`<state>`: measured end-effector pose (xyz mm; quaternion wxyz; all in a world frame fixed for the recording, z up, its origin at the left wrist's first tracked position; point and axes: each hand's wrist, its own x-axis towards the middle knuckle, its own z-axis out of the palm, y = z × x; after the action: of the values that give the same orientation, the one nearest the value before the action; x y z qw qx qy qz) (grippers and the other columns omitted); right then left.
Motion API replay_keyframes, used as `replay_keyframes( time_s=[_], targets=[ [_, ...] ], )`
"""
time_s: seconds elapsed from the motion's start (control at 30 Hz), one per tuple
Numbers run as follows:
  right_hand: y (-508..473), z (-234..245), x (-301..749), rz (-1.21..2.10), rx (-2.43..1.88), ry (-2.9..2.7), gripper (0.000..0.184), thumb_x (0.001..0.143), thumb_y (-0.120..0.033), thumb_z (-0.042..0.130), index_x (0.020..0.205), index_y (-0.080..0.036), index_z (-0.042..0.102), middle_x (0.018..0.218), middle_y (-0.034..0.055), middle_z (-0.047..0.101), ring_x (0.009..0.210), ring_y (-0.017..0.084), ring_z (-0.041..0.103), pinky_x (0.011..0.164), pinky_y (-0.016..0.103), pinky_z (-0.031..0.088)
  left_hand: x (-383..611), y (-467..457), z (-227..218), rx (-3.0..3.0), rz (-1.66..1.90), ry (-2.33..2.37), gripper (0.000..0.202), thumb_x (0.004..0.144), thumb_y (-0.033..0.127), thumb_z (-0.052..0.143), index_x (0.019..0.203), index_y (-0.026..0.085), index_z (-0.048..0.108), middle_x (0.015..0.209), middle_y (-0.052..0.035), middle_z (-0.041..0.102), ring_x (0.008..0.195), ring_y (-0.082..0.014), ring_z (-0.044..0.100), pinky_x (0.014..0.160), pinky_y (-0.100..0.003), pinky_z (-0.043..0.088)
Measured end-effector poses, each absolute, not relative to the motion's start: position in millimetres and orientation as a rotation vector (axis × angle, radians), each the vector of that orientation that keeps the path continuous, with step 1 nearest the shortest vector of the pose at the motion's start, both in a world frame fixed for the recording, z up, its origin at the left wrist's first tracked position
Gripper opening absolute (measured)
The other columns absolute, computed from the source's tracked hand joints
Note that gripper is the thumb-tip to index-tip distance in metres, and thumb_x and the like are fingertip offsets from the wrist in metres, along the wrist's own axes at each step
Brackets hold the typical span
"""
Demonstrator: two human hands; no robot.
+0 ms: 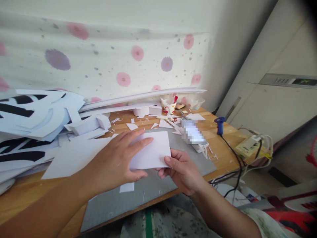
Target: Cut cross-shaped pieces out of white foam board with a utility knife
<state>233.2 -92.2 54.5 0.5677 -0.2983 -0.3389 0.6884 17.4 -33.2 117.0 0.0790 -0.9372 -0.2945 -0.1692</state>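
A blank white rectangular card [156, 149] is held up above the grey cutting mat [111, 208]. My right hand [182, 167] pinches it by the lower right corner, thumb on the near face and fingers behind. Across the card's left part reaches my left hand [125, 155], its fingers spread and its thumb apart below the lower edge; whether it touches the card I cannot tell. Beneath the hands, a small white offcut [127, 187] lies on the mat. A larger white sheet [71, 157] lies behind my left wrist.
Cut white and black sheets [37, 115] are piled at the left. A paper cup [168, 106], scissors [183, 115] and scraps [132, 126] lie toward the back. At the right are a lit phone [193, 132], a blue glue gun [219, 125] and a corded power strip [247, 145].
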Motion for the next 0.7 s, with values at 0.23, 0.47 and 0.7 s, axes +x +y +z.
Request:
replay_keyframes(
  time_s=[0.23, 0.47, 0.7],
  targets=[
    [-103.5, 48.3, 225.0, 1.616, -0.673, -0.84, 0.04, 0.069, -0.047, 0.087, 0.09, -0.015, 0.073, 0.075, 0.0038, 0.074, 0.062, 0.013, 0.069, 0.058, 0.023, 0.055, 14.7, -33.1, 133.0, -2.86, -0.433, -0.736, 0.077, 0.068, 0.032, 0.084, 0.138, 0.026, 0.052, 0.152, -0.0123, 0.047, 0.136, -0.0349, 0.044, 0.114, -0.053, 0.036],
    [-94.9, 7.5, 266.3, 0.612, -1.153, -1.308, 0.03, 0.093, -0.037, 0.06, 0.118, -0.023, 0.066, 0.099, 0.0079, 0.07, 0.086, 0.021, 0.067, 0.076, 0.036, 0.056, 3.6, -40.0, 96.4, -3.08, 0.016, -0.585, 0.094, 0.06, 0.012, 0.076, 0.145, 0.035, 0.044, 0.143, -0.0085, 0.055, 0.131, -0.0363, 0.049, 0.115, -0.061, 0.028],
    [-83.5, 22.9, 274.3, 0.301, -1.863, -2.073, 0.061, 0.087, -0.033, 0.067, 0.143, -0.014, 0.053, 0.114, 0.0188, 0.065, 0.103, 0.035, 0.066, 0.088, 0.049, 0.054, 16.4, -31.3, 68.5, -3.165, 0.138, -0.258, 0.066, 0.083, 0.016, 0.064, 0.143, 0.037, 0.048, 0.14, -0.007, 0.061, 0.141, -0.0313, 0.044, 0.12, -0.061, 0.022]
  ],
)
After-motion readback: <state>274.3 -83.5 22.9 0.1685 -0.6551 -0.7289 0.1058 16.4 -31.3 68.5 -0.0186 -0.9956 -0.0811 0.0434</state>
